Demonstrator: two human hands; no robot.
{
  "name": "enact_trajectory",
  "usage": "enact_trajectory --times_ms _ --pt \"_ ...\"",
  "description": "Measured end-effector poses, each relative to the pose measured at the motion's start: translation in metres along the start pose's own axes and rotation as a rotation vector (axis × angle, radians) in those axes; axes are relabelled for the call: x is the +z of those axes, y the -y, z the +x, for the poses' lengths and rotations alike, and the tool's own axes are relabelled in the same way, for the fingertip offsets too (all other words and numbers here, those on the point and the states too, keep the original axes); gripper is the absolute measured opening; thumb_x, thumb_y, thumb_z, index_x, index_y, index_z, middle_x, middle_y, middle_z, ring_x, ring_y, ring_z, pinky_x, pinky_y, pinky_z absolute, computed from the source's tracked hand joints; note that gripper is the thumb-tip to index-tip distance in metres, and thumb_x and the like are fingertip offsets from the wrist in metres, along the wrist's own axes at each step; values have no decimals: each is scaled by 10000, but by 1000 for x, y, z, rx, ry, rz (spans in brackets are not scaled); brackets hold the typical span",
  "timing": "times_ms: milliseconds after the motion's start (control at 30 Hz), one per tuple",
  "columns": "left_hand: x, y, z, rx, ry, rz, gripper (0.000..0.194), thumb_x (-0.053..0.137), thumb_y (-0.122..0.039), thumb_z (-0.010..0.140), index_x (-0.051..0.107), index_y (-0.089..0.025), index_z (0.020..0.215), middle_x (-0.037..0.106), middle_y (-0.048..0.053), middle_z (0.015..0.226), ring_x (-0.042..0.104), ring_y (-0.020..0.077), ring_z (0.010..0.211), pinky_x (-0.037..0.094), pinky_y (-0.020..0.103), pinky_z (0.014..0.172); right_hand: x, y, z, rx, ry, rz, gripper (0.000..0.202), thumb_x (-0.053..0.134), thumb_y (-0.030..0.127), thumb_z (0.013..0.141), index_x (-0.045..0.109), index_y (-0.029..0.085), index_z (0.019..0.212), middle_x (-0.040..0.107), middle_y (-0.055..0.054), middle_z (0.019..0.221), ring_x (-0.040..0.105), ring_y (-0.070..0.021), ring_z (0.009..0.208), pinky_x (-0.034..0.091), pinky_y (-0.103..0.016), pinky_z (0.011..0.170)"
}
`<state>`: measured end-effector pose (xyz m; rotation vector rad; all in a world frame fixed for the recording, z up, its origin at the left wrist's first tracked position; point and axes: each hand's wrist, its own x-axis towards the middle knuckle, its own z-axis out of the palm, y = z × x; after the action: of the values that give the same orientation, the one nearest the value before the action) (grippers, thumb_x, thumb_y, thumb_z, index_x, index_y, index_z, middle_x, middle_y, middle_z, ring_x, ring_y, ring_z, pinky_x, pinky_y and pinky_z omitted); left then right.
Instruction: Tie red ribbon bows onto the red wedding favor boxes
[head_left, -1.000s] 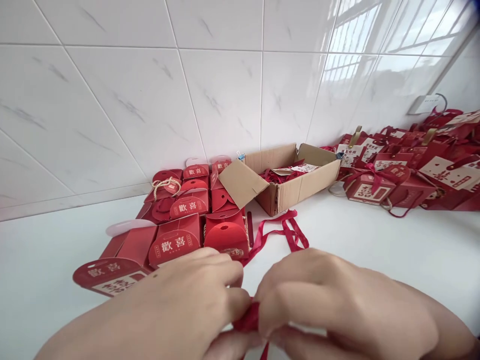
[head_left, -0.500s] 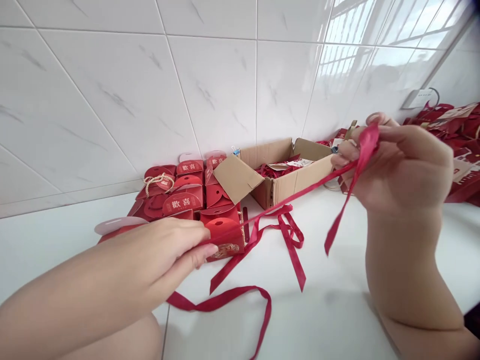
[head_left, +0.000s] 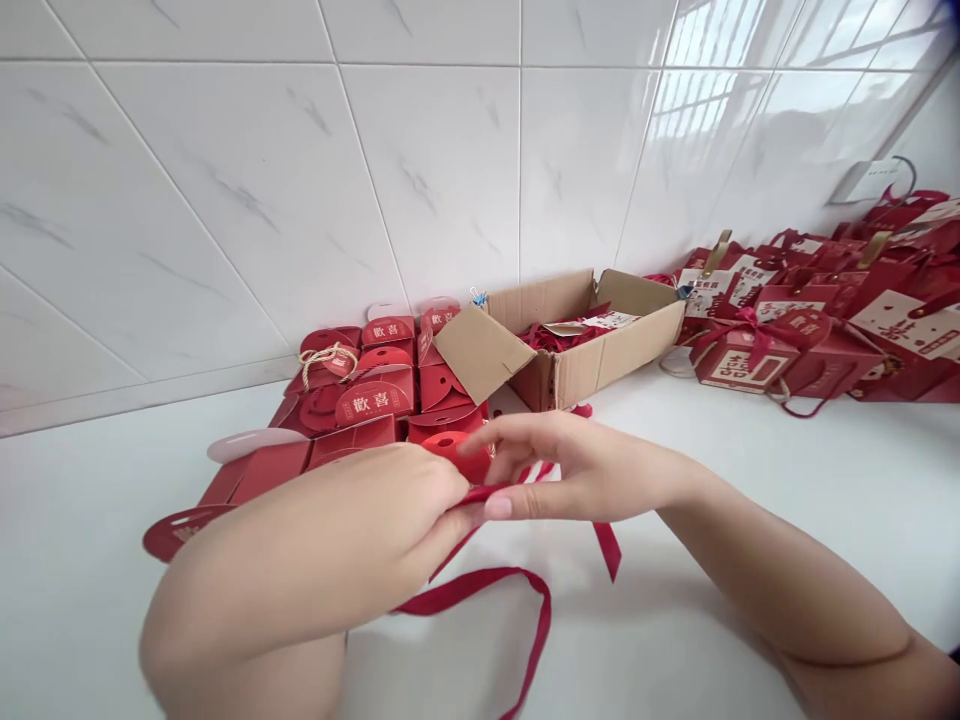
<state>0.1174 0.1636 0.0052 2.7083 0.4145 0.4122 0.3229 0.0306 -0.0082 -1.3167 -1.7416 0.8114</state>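
The hands (head_left: pixel 487 490) pinch a red ribbon (head_left: pixel 536 620) (loosely curled) above the white table (head_left: pixel 675 620).

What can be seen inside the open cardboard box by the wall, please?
The cardboard box holds tangled dark red ribbon with a white printed card on top. Whatever lies beneath them is covered, and the front wall hides the bottom.
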Motion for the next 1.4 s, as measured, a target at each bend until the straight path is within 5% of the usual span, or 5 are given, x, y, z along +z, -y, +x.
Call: enact_trajectory --times_ms 200,433,600,833,1400 --pt "0 -13 17 41 288 75 321 484 -437 860 588 -239 630 557 -4 564 561 160 500 417 256 497 0 -5 3 120 123 181 244 647 373 839 607 146 759 591 16 687 557 -75 640 476 -178 572" --pt "-13 3 50 -336 354 324 131 529 -384 758 528 -252 763 649 13 781 598 205 608 381 282 473 -18 16 -8 313 -108 -100 254 618 392 841 629 149 764 565 23 602 495 -62 494 387 -172 440" --pt "-10 13 71 -501 497 304 366 601 -473 679 555 -298 997 663 24 1062 630 271 880 470 324 639 -26 15 -12 384 -137 -201 282 553 453 869 566 179 800 552 41 565 422 -58 433 324 -182 392" --pt "-1 15 77 -530 511 318 645 646 -636 605 557 -254 1117 618 90 1214 598 326 1019 480 362 731 -29 4 -15 383 -128 -328 418 499 543 872 460 185 658 403 49 532 336 -62 448 259 -199 398" --pt "-2 -9 66 -353 560 168 491 451 -652 788 606 -315 1110 691 22 928 631 208 714 432 283 553 -46 -10 -10 468 257 -426 406 490 535 871 558 174 696 495 3 649 414 -90 533 265 -233 459"
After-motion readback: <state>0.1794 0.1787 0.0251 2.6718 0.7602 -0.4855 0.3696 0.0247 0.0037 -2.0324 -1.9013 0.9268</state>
